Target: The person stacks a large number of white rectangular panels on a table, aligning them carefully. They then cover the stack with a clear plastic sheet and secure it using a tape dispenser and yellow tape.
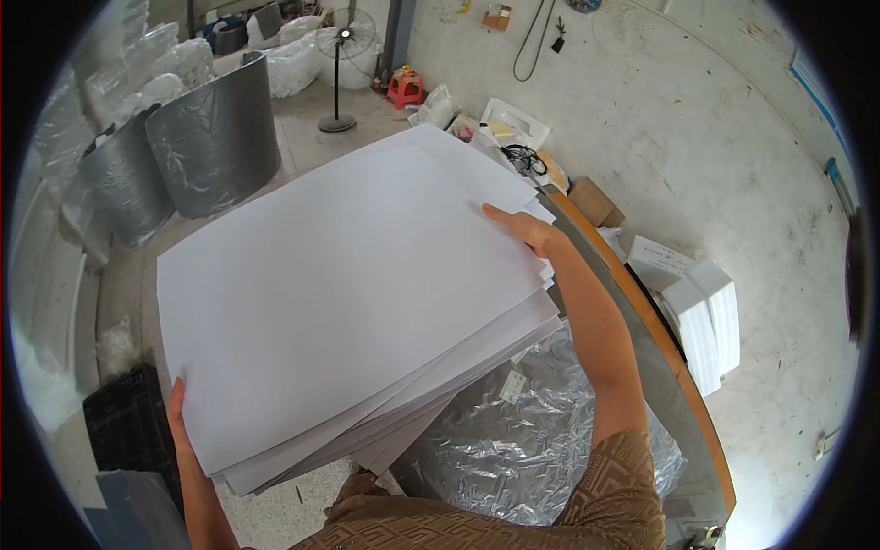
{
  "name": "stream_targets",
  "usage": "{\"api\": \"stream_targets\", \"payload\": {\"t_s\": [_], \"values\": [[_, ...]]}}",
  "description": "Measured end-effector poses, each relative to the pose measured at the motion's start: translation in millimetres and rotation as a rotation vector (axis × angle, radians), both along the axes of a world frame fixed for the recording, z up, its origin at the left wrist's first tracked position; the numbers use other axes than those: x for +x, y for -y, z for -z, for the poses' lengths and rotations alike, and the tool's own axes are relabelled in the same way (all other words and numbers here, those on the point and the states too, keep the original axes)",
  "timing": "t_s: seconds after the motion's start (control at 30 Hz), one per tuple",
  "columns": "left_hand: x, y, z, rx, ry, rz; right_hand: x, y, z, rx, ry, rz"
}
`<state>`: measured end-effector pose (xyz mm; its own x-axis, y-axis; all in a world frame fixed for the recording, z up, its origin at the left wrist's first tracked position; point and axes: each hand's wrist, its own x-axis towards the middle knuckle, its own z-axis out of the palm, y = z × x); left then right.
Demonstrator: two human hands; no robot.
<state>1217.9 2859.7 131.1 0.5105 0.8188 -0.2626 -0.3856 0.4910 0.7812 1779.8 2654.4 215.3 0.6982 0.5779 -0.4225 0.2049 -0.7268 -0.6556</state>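
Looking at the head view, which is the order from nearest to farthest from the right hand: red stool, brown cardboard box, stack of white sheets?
From the right hand:
1. Stack of white sheets: touching the hand, at its left.
2. Brown cardboard box: ahead and rightward.
3. Red stool: far ahead, toward the left.

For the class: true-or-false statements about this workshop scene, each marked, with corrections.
The right hand holds the stack of white sheets. True.
The left hand is away from the stack. False: it is at the stack's left edge.
The sheets line up neatly. False: lower ones jut out unevenly.
Crinkled silver wrapping shows beside the brown sleeve. True.
The plastic stool is blue. False: it is red.
A fan stands on the floor. True.
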Motion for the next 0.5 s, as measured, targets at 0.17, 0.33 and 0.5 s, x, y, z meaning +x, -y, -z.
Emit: {"api": "stream_targets", "payload": {"t_s": [0.17, 0.33, 0.5], "values": [[-15.4, -6.8, 22.8, 0.064, -0.082, -0.003, -2.5, -6.0, -15.1, 0.042, -0.187, -0.139], [-20.5, -9.5, 38.5, 0.111, 0.010, 0.089, -4.6, 22.9, -29.1, 0.177, -0.182, 0.016], [-20.2, -32.8, 14.3, 0.194, -0.004, 0.031, -58.0, 145.3, -90.6, 0.552, 0.037, 0.113]]}}
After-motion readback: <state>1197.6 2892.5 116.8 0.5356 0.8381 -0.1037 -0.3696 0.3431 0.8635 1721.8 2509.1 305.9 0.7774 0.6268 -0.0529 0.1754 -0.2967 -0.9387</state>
